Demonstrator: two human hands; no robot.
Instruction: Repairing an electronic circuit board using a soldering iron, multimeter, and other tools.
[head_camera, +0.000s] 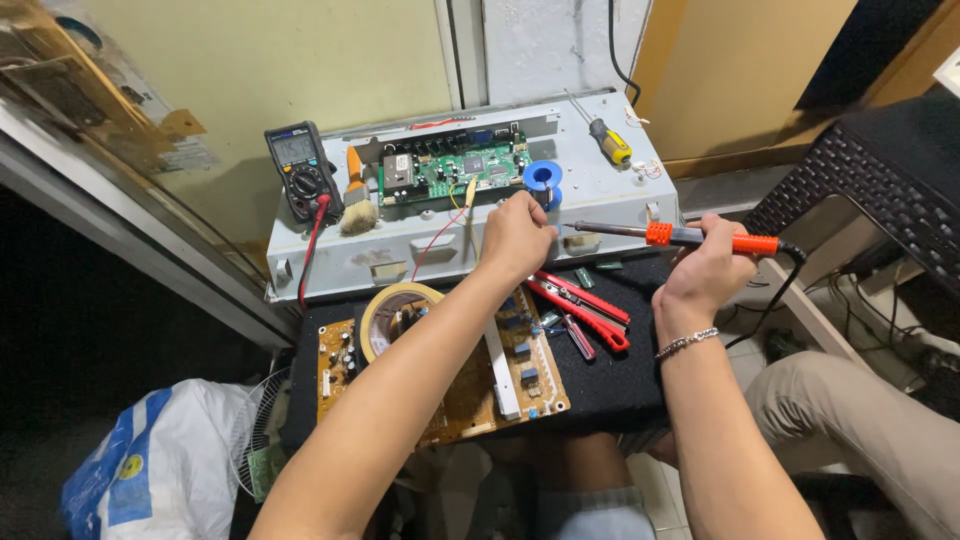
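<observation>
Here, right hand (700, 280) fingers clamp one soldering iron (690, 237); left hand (515, 238) fingers curled together; two circuit boards.

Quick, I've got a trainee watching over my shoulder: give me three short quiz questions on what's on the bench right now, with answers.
1. True or false: the right hand holds a soldering iron with an orange grip.
2. What lies on the tan board under the left forearm? A) a tape roll B) a blue spool C) a brush
3. Which tool lies between the two hands, on the black mat?

Key
1. True; its tip points toward the left hand.
2. A. The blue spool and the brush are up on the grey chassis, beside the green board.
3. The red pliers.
</observation>
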